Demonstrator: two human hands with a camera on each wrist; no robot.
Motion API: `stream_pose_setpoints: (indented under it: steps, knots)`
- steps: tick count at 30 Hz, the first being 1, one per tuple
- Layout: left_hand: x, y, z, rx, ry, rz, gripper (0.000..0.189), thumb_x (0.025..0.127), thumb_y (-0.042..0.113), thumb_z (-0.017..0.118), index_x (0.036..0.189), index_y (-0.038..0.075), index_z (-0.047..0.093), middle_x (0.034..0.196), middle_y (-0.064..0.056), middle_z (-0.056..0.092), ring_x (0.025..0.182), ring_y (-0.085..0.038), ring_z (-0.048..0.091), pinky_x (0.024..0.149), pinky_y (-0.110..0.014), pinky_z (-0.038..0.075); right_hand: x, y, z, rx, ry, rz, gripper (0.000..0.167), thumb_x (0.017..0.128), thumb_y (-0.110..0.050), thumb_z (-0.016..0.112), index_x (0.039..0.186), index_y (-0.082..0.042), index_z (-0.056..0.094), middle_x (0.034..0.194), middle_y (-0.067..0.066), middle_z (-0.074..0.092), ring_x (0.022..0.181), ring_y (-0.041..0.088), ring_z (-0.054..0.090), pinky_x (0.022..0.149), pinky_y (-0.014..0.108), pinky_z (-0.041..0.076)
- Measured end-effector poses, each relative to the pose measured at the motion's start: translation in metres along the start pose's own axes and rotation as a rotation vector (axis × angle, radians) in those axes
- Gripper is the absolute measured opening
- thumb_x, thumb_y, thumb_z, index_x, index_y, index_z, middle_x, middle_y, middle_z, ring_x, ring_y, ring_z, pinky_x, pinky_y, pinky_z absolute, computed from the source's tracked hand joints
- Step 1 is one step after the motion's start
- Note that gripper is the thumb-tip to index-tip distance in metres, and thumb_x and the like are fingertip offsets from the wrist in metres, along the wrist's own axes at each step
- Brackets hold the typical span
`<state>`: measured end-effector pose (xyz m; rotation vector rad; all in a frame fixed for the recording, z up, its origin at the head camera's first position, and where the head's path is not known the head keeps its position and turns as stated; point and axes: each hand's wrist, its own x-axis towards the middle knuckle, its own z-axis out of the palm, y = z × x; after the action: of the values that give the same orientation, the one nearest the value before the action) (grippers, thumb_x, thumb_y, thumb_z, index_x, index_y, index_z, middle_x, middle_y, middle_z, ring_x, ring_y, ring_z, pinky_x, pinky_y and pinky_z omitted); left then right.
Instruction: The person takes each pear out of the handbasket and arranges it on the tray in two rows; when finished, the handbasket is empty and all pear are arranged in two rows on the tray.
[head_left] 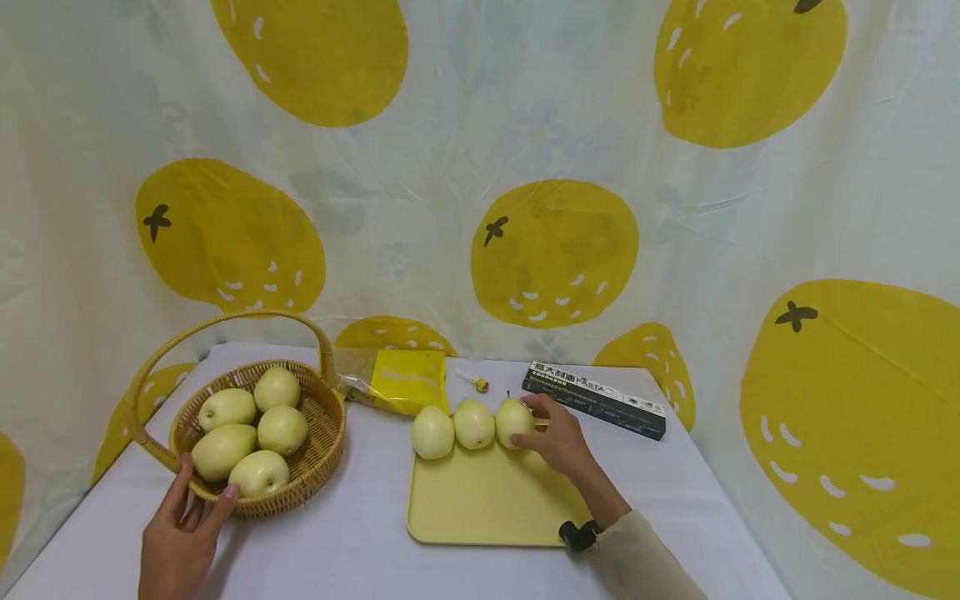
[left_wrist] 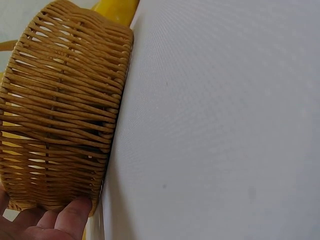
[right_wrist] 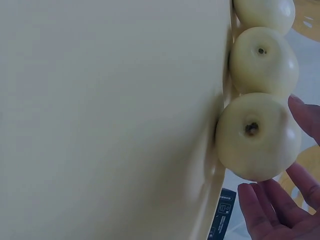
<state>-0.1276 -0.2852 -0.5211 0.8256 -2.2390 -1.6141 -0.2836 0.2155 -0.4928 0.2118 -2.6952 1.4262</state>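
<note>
On the left, a wicker basket (head_left: pixel 322 467) with a tall handle holds several pale green pears (head_left: pixel 225 452). My left hand (head_left: pixel 178 527) grips its near rim; in the left wrist view the fingers (left_wrist: pixel 73 217) lie against the woven wall. Three more pears stand in a row along the far edge of a yellow tray (head_left: pixel 487 500). Around the rightmost pear (head_left: pixel 512 422), my right hand (head_left: pixel 558 437) curls its thumb and fingers. Up close in the right wrist view, that pear (right_wrist: pixel 257 145) shows its dark blossom end and sits beside the middle pear (right_wrist: pixel 265 62).
Behind the row of pears lie a clear and yellow plastic package (head_left: pixel 408 379) and a small lollipop (head_left: pixel 480 384). A black and white pasta box (head_left: pixel 592 402) lies at the back right. A fruit-patterned curtain (head_left: pixel 450 150) hangs behind the white-covered table (head_left: pixel 360 550).
</note>
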Motion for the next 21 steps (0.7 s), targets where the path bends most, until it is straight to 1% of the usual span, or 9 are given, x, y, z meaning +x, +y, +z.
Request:
stream_pose_setpoints:
  steps: [6, 11, 15, 17, 21]
  knots:
    - [-0.001, 0.0, -0.001, -0.009, -0.009, 0.006, 0.088, 0.099, 0.052, 0.073, 0.161, 0.052, 0.012, 0.17, 0.028, 0.004, 0.161, -0.033, 0.024, 0.113, -0.005, 0.035, -0.002, 0.001, -0.004, -0.03, 0.001, 0.007, 0.07, 0.078, -0.017, 0.097, 0.14, -0.012, 0.066, 0.144, 0.014, 0.066, 0.13, 0.034, 0.064, 0.109, 0.049, 0.063]
    - [-0.001, 0.001, -0.001, 0.0, -0.008, -0.001, 0.087, 0.098, 0.053, 0.073, 0.161, 0.054, 0.011, 0.17, 0.029, 0.004, 0.161, -0.031, 0.023, 0.115, -0.008, 0.035, -0.008, -0.003, -0.006, -0.041, 0.023, 0.003, 0.07, 0.08, -0.019, 0.096, 0.143, -0.015, 0.065, 0.146, 0.01, 0.066, 0.134, 0.034, 0.062, 0.113, 0.051, 0.06]
    - [0.0, 0.002, -0.001, -0.001, -0.013, -0.02, 0.088, 0.098, 0.056, 0.072, 0.16, 0.055, 0.01, 0.169, 0.031, 0.003, 0.162, -0.031, 0.02, 0.119, -0.015, 0.034, -0.015, -0.015, -0.007, -0.041, 0.064, -0.037, 0.069, 0.082, -0.022, 0.095, 0.143, -0.018, 0.065, 0.146, 0.006, 0.066, 0.136, 0.035, 0.062, 0.116, 0.052, 0.057]
    - [0.0, 0.003, 0.0, -0.001, -0.016, -0.027, 0.088, 0.098, 0.057, 0.071, 0.16, 0.055, 0.009, 0.169, 0.031, 0.003, 0.162, -0.03, 0.019, 0.12, -0.017, 0.034, -0.017, -0.022, -0.007, -0.04, 0.084, -0.078, 0.068, 0.082, -0.023, 0.095, 0.143, -0.018, 0.065, 0.145, 0.006, 0.067, 0.135, 0.035, 0.062, 0.116, 0.053, 0.056]
    - [0.0, 0.001, 0.001, -0.013, -0.007, -0.023, 0.087, 0.098, 0.054, 0.072, 0.161, 0.054, 0.011, 0.17, 0.03, 0.003, 0.163, -0.029, 0.018, 0.12, -0.016, 0.034, -0.021, -0.038, -0.003, -0.025, 0.112, -0.15, 0.067, 0.081, -0.023, 0.096, 0.141, -0.017, 0.067, 0.142, 0.006, 0.068, 0.134, 0.031, 0.062, 0.118, 0.052, 0.055]
